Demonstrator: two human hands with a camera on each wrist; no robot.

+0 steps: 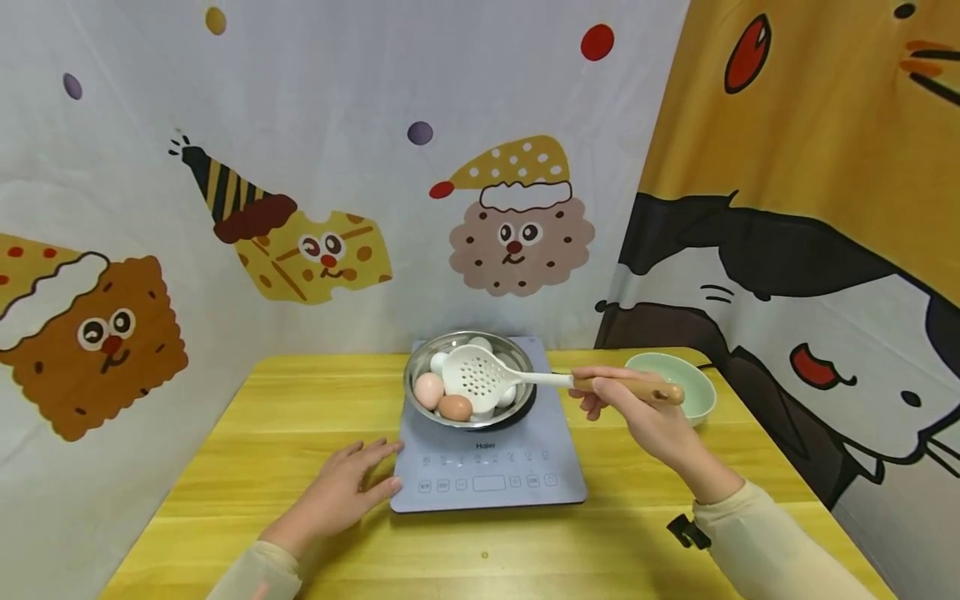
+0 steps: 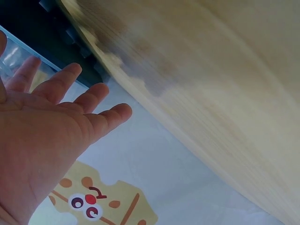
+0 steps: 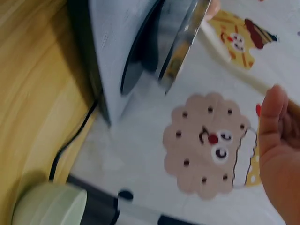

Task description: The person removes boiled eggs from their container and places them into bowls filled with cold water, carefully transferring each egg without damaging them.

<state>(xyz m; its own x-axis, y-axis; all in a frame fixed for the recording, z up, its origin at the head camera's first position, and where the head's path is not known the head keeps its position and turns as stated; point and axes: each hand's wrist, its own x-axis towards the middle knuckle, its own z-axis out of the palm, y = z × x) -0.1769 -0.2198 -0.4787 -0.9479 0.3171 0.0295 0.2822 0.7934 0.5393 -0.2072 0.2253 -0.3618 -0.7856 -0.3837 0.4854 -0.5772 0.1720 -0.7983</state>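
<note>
My right hand grips the wooden handle of a white slotted spoon. The spoon's perforated head overlaps the metal bowl in the head view, over the eggs inside. Among several white eggs lie a pinkish egg and a brown egg. The bowl stands on a grey induction cooker. At the cooker's left edge my left hand has its fingers extended and holds nothing. In the left wrist view that hand shows spread fingers.
A pale green bowl stands at the back right of the wooden table, beyond my right hand. A black cord runs from the cooker in the right wrist view. Behind the table hangs a cartoon-printed curtain.
</note>
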